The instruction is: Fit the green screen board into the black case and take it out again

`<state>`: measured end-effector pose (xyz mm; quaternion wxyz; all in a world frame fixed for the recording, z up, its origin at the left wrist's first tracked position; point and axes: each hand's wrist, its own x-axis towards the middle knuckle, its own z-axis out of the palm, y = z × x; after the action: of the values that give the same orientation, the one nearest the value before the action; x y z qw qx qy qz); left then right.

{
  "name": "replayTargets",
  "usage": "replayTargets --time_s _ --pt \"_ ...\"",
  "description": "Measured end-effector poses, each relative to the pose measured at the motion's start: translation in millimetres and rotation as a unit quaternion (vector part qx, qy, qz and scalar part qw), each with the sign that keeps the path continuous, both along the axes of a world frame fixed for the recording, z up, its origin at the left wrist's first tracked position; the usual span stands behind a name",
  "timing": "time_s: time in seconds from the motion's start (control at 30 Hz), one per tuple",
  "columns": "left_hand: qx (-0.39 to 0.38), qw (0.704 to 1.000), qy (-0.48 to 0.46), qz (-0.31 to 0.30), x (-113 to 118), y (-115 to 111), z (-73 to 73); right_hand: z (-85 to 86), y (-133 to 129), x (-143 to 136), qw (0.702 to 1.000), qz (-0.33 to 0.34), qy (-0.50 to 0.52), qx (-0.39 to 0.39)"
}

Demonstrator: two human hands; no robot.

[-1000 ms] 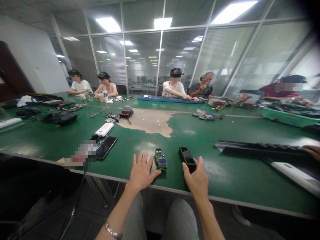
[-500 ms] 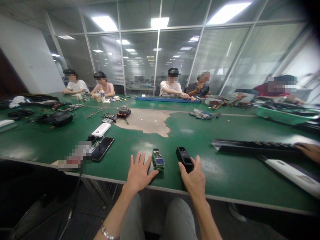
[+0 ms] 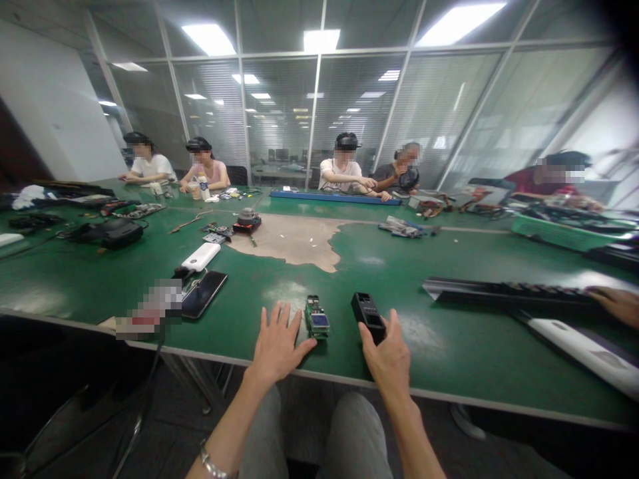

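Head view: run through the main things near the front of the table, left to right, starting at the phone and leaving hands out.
dark-screened phone → green circuit board → black case → long white device

Left hand (image 3: 279, 342): bare. Left forearm (image 3: 237, 419): bare, fitted with one bracelet (image 3: 214, 468), silver-coloured, shiny, curved; from my remote post I cannot make out its finer detail. Right hand (image 3: 387, 352) and right forearm (image 3: 412, 436): both bare. Trousers (image 3: 355, 429): one pair, grey, both legs visible to me.
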<state>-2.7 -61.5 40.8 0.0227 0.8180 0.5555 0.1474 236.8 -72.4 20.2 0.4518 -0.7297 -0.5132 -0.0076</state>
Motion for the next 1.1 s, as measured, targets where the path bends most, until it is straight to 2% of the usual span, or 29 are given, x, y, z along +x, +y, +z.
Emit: replayTargets --time_s 0.13,0.23,0.33,0.43,0.57,0.8,1.1 --pt "-0.006 1.000 0.001 -0.005 -0.4 -0.1 0.1 22.6 -5.7 -15.1 0.999 0.010 0.052 0.011" --pt "-0.006 1.000 0.004 -0.006 -0.6 -0.7 0.8 43.6 -10.3 -38.3 0.993 0.038 0.104 0.031" --pt "-0.002 1.000 0.006 -0.004 -0.6 -1.4 1.5 54.1 -11.5 -64.5 0.989 0.082 0.113 0.045" --pt "0.003 1.000 0.007 -0.003 -0.6 -1.5 1.9 52.5 -9.3 -84.8 0.990 0.105 0.089 0.034" --pt "0.003 1.000 0.012 -0.005 -1.0 -0.7 1.1 47.9 -6.0 -98.4 0.994 0.099 0.049 0.008" --pt "0.003 1.000 0.018 -0.004 -1.9 0.6 -3.6 44.8 -6.4 -103.3 0.994 0.105 0.013 -0.022" --pt "0.003 1.000 0.019 -0.001 -1.8 1.9 -6.0 17.7 -11.4 -102.9 0.993 0.109 0.007 -0.039"
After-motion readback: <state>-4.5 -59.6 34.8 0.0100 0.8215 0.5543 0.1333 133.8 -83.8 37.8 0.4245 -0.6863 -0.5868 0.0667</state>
